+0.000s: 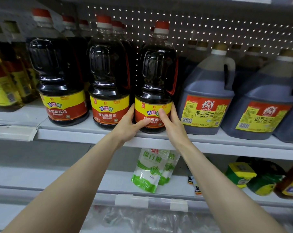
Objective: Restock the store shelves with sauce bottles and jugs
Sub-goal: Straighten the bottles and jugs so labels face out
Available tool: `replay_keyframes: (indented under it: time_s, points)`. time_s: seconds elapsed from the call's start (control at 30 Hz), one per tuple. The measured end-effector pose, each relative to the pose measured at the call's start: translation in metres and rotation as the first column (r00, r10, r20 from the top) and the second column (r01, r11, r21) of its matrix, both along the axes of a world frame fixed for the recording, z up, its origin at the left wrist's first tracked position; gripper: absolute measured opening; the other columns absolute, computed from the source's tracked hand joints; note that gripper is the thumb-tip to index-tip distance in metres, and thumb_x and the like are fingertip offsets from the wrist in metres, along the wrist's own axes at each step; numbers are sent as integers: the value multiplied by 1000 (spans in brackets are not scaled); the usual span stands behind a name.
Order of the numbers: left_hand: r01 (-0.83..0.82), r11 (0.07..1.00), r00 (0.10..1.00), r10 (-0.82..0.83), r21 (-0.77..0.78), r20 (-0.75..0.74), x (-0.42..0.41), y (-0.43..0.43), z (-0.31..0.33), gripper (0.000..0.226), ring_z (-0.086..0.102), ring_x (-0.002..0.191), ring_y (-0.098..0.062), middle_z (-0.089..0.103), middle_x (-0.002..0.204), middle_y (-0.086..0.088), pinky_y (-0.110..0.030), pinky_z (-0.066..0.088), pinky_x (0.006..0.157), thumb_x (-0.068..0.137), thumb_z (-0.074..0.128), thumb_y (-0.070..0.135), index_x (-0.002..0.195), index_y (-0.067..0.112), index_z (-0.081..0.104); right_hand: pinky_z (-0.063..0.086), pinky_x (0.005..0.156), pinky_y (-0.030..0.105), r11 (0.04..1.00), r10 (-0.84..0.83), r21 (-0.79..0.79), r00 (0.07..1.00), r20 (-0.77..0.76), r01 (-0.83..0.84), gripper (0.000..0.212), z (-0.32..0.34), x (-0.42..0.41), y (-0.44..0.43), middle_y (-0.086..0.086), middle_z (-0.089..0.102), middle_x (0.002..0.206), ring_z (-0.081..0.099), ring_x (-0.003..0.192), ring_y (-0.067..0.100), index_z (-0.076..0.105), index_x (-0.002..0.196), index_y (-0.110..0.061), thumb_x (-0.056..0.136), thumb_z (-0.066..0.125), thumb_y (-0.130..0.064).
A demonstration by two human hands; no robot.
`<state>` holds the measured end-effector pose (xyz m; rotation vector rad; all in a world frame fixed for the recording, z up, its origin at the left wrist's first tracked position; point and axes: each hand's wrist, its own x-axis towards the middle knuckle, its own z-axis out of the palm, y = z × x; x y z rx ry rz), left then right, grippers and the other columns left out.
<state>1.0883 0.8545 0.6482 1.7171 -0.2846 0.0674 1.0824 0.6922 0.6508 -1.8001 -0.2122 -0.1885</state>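
Observation:
A dark soy sauce bottle (pixel 156 76) with a red cap and a yellow-and-red label stands upright at the front of the white shelf (pixel 92 134). My left hand (pixel 128 126) grips its base from the left, thumb across the label. My right hand (pixel 173 122) holds the base from the right, thumb on the label. Two matching bottles (pixel 108 73) (pixel 58 76) stand to its left, with more rows behind them. Grey soy sauce jugs (pixel 208 95) (pixel 263 101) with handles stand close on its right.
Yellowish oil bottles (pixel 6 78) fill the far left of the shelf. On the shelf below lie white-and-green sugar bags (pixel 149 170) and green and brown containers (pixel 253 177) at the right. A perforated back panel (pixel 209 27) closes the shelf behind.

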Motion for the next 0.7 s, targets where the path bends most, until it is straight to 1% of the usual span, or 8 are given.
replay_keyframes:
  time_s: [0.1,0.2,0.23,0.3,0.37,0.5,0.57,0.7]
  points:
    - [-2,1000,1000,2,1,-3,0,0,-1,57,53,100,18,54,113,26,-7,46,80,89,64,17,132,38,34,36,110,39,1000,-3,3,1000,-1,3,64,1,0,0,-18,47,140,43,130,11,20,148,-48,91,45,-61]
    - [-33,999,999,33,-31,17,-2,-3,-2,61,53,100,18,54,116,24,-6,46,81,88,66,15,138,32,35,36,110,39,1000,3,16,1000,-1,-3,65,1,-1,-1,-17,47,141,43,130,11,22,148,-47,89,47,-61]
    - [-57,998,998,58,-40,27,-4,-4,-4,63,54,104,14,55,120,19,-8,46,85,87,67,16,140,27,36,36,111,39,1000,6,16,1000,-2,-6,67,1,-1,-1,-17,47,141,44,130,10,22,147,-47,88,47,-63]
    - [-113,992,992,116,-56,45,-5,-5,-7,70,53,114,3,54,130,9,-16,44,96,84,70,18,144,18,35,36,111,40,1000,13,14,1000,-5,-13,72,1,0,0,-18,48,140,44,129,10,23,147,-46,83,47,-67]
    - [-137,989,988,140,-54,56,-6,-6,-10,74,50,122,-4,52,135,5,-23,43,101,82,72,22,146,16,34,36,111,40,1000,15,21,1000,-9,-15,74,1,0,0,-17,48,140,45,129,9,22,148,-45,83,47,-66]
    - [-102,994,993,104,-24,63,-5,-5,-7,69,52,119,-2,54,133,7,-22,43,99,84,70,24,144,19,36,38,107,32,999,4,35,1000,-4,-4,63,2,-1,-1,-20,51,133,47,124,6,29,147,-43,90,50,-57]
    - [-90,996,994,91,-15,68,-5,-4,-6,67,53,118,-2,54,131,8,-22,43,99,84,69,24,143,21,37,39,106,32,999,-10,39,1000,1,10,61,1,-2,-2,-20,53,132,48,123,6,32,146,-43,90,51,-57]
    - [-71,997,995,72,-10,67,-5,-3,-5,63,53,113,6,55,125,13,-15,43,95,86,67,21,142,22,37,39,106,32,999,-18,29,1000,8,18,62,1,-2,-1,-20,52,132,48,124,7,31,145,-45,88,50,-59]
